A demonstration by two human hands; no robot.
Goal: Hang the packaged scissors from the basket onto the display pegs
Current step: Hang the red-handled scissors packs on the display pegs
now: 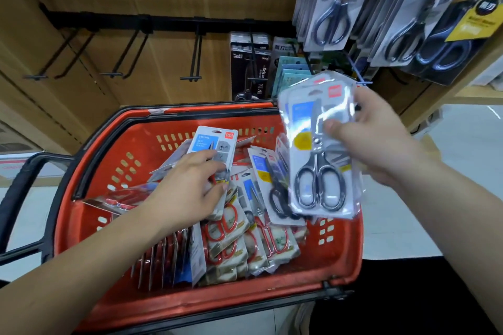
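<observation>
Reaching down into the red basket, the left hand has its fingers curled round one blue-and-white scissors pack, which leans tilted on top of the pile. The pile itself is a jumble, way too overlapped for a proper count. I can pick out several red-handled packs near the middle and one black-handled pack lying over towards the right side.

The right hand is up above the basket's right edge, thumb pressed on the front and fingers behind, pinching a small stack of packs. It's at least two going by the offset edges, but I can't tell exactly how many. The front one shows one pair of black-and-grey handled scissors, handles pointing down.

Further back, a black rail runs along the cardboard wall with three bare pegs sticking out of it. To their right hang one row of black packs and one row of teal packs. Up in the top right corner there are three rows of big scissors packs hanging.
</observation>
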